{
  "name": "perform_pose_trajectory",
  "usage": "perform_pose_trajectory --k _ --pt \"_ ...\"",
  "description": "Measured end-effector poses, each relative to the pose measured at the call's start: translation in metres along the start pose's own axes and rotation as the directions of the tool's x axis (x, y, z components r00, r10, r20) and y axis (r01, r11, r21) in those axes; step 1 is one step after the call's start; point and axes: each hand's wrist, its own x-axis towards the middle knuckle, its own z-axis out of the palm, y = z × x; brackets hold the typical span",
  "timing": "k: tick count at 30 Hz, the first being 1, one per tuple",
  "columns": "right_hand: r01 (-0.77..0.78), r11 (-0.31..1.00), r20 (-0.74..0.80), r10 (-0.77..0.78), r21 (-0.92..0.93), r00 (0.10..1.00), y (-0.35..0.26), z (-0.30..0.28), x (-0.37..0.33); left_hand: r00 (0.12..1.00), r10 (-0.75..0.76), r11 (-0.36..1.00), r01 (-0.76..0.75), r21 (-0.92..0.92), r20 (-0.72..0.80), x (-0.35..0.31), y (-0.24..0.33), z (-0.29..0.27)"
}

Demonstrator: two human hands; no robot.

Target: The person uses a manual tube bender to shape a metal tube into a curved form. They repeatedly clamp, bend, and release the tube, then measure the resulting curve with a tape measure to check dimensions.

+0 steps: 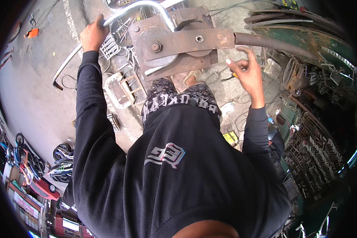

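My left hand (94, 35) is wrapped round a shiny bent metal tube (125, 9). From my fist the tube curves over to the rusty pipe bender (142, 32) in front of me; its other end (66, 65) slants down to the left. A flat steel arm (174, 41) with a large bolt lies across the bender's round die. Out to the right extends its brown lever pipe (273, 41). Just below that pipe hovers my right hand (248, 73), thumb and forefinger apart. A small yellow-and-dark item (235, 75) shows beside its fingers; whether they touch it is unclear.
Metal offcuts (121, 29) and a pale metal frame (117, 90) lie on the concrete left of the bender. Rusty curved sheets (289, 22) are stacked at the far right. Cables (242, 115) trail over the floor. Motorbikes (61, 162) stand at lower left.
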Motion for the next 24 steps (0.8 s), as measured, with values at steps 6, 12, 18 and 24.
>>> perform_pose_trajectory --k 6,12,18,24 --pt "-0.107 0.649 -0.141 -0.001 -0.754 0.99 0.086 -0.084 0.115 0.97 0.216 0.976 -0.216 0.011 -0.115 0.0 -0.012 0.004" --pt "-0.147 0.639 -0.215 -0.031 -0.755 0.976 0.108 -0.074 0.127 0.947 0.3 0.951 -0.287 0.117 -0.113 0.001 -0.025 0.007" --pt "-0.146 0.648 -0.166 0.03 -0.748 0.986 0.108 -0.074 0.129 0.965 0.253 0.948 -0.235 0.215 -0.063 0.01 -0.024 0.015" --pt "-0.143 0.628 -0.164 0.025 -0.765 0.986 0.11 -0.073 0.127 0.938 0.304 0.95 -0.285 0.13 -0.165 0.011 -0.033 0.02"
